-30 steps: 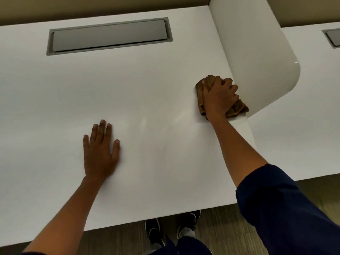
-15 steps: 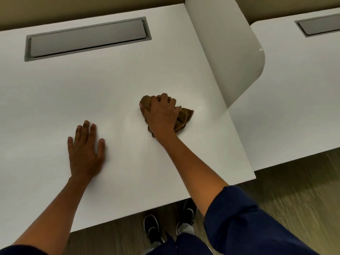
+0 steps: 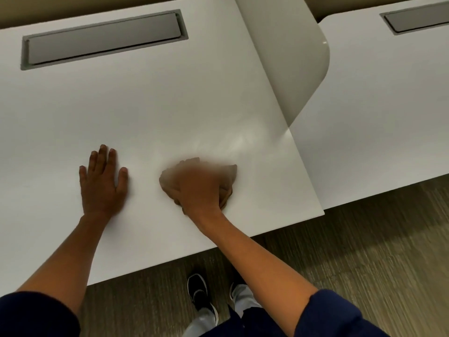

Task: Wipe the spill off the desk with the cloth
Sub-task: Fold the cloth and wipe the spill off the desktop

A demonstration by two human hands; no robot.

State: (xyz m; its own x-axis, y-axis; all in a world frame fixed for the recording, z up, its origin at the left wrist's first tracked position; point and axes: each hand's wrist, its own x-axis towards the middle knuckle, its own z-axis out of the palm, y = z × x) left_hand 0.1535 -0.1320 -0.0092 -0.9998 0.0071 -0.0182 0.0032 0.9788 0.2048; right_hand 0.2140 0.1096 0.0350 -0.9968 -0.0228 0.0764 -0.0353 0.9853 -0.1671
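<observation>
My right hand (image 3: pixel 198 188) presses a crumpled brown cloth (image 3: pixel 229 175) onto the white desk (image 3: pixel 150 113), near the middle of its front half. Hand and cloth are blurred with motion, and the hand covers most of the cloth. A faint damp sheen (image 3: pixel 239 142) shows on the desk just beyond the cloth, toward the divider. My left hand (image 3: pixel 103 183) lies flat on the desk to the left of the cloth, fingers spread, holding nothing.
A grey recessed cable flap (image 3: pixel 104 38) sits at the back of the desk. A white rounded divider panel (image 3: pixel 289 59) stands along the desk's right side, with a second desk (image 3: pixel 379 113) beyond it. My shoes (image 3: pixel 200 291) stand on the wood-look floor below the front edge.
My right hand has swept the cloth from beside the divider leftward and toward me across the desk. The left hand has stayed flat in place.
</observation>
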